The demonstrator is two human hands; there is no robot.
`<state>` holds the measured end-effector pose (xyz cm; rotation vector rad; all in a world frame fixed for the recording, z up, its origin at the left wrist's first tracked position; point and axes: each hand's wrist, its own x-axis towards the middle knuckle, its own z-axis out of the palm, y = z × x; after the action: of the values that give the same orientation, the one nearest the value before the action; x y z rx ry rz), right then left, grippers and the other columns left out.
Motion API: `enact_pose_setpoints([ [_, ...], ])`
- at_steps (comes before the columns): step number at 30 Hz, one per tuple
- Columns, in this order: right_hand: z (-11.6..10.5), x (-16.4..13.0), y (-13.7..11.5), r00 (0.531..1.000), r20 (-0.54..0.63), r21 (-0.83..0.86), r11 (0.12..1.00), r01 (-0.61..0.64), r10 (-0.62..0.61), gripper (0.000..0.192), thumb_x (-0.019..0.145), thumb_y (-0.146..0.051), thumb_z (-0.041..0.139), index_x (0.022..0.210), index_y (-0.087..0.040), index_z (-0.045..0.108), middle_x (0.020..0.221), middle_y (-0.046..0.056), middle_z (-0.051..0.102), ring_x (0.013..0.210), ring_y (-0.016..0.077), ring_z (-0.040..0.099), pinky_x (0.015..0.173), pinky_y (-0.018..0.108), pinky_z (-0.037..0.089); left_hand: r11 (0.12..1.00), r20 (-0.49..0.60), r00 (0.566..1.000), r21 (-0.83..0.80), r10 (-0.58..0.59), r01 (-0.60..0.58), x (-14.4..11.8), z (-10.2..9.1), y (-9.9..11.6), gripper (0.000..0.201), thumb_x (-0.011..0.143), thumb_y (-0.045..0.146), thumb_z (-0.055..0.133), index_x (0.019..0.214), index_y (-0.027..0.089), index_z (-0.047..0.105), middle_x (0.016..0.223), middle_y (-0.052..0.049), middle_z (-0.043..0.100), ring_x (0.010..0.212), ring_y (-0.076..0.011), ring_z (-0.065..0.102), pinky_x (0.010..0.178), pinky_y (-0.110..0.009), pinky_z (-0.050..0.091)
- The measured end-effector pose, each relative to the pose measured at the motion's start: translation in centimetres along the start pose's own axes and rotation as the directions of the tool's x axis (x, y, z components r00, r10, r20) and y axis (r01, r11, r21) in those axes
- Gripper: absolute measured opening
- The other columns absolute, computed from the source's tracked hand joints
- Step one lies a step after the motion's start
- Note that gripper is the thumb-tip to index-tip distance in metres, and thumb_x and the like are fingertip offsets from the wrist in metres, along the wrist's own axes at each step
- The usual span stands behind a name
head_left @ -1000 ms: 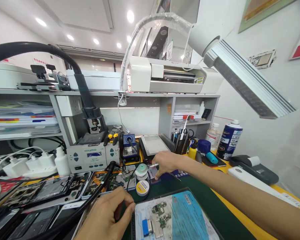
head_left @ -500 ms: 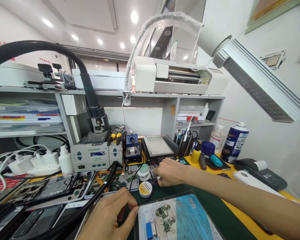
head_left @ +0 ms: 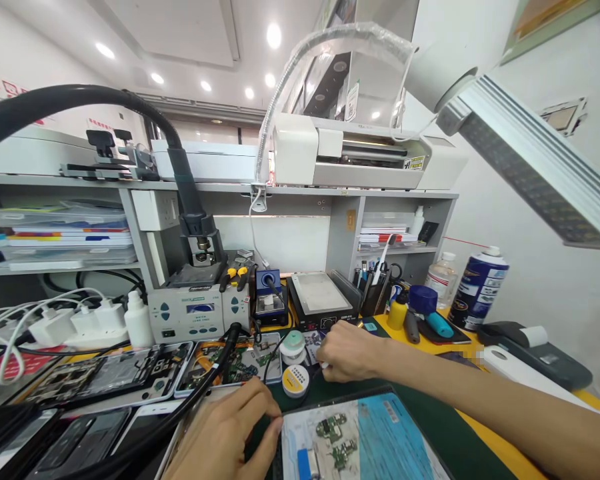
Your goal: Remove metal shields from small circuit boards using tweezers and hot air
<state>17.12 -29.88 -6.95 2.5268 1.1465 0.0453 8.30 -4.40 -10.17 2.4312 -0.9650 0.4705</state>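
My left hand [head_left: 227, 433] is at the lower middle, with its thumb and index fingertip together at the left edge of a flat black-rimmed panel [head_left: 387, 430]. The panel has a white and a blue part. Small green circuit boards [head_left: 333, 427] and a blue-ended piece [head_left: 304, 463] lie on its white part. Farther back, my right hand [head_left: 353, 353] is closed, its fingers curled down over the green mat [head_left: 433, 387]. A small pale bit shows at its fingertips; what it is I cannot make out. Beside it stand a round tub with a yellow label [head_left: 295, 381] and a pale-green-topped tub [head_left: 293, 345].
A soldering station [head_left: 200, 310] and a flat heating plate [head_left: 323, 293] stand behind. Opened phones [head_left: 105, 373] and a black hose [head_left: 200, 393] fill the left. Bottles, a spray can [head_left: 480, 290] and a pen holder [head_left: 375, 293] stand right. A lamp [head_left: 530, 160] hangs overhead.
The whole view has shifted slightly, so things appear a little farther right. My right hand stays closed beside the tubs, its fingertips slightly lower. My left hand remains at the panel's edge.
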Motion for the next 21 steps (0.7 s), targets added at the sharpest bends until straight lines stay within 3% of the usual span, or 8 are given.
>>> enact_pose_setpoints([
  [7,-0.6,-0.4,-0.5,1.0,0.02,0.02,1.0,0.019,-0.019,0.023,0.082,-0.03,0.064,0.081,-0.013,0.08,0.078,0.014,0.077,0.071,0.0273,0.072,0.051,0.033,0.021,0.999,-0.032,0.999,0.032,0.026,-0.025,0.3,-0.1,0.1,0.015,0.095,0.018,0.052,0.091,0.025,0.065,0.088,0.001,0.069,0.075,-0.0151,0.069,0.062,-0.022,0.05],
  [12,-1.1,-0.7,-0.5,1.0,0.012,0.092,0.996,-0.006,0.005,0.024,0.08,-0.03,0.068,0.095,-0.017,0.083,0.088,0.011,0.078,0.076,0.0274,0.072,0.052,0.032,0.026,0.999,-0.021,1.0,0.029,0.019,-0.019,0.0,0.0,0.4,0.015,0.095,0.018,0.051,0.092,0.025,0.065,0.089,0.001,0.068,0.078,-0.0151,0.069,0.063,-0.022,0.05],
  [17,-1.3,-1.4,-0.4,0.996,-0.012,0.198,0.976,-0.09,0.094,0.025,0.085,-0.035,0.067,0.106,-0.029,0.081,0.097,0.006,0.079,0.085,0.0257,0.073,0.057,0.029,0.034,1.0,0.0,1.0,0.015,0.019,-0.019,-0.1,0.1,0.2,0.017,0.097,0.019,0.049,0.093,0.025,0.064,0.091,0.002,0.067,0.078,-0.0143,0.068,0.067,-0.022,0.051],
  [21,-1.0,-1.9,-0.8,0.981,-0.02,0.264,0.947,-0.182,0.194,0.027,0.089,-0.039,0.067,0.109,-0.026,0.08,0.101,0.01,0.078,0.091,0.029,0.073,0.064,0.029,0.04,1.0,0.016,1.0,0.017,0.023,-0.024,-0.1,0.2,0.1,0.017,0.097,0.019,0.048,0.094,0.026,0.064,0.093,0.002,0.067,0.081,-0.0148,0.069,0.069,-0.023,0.051],
])
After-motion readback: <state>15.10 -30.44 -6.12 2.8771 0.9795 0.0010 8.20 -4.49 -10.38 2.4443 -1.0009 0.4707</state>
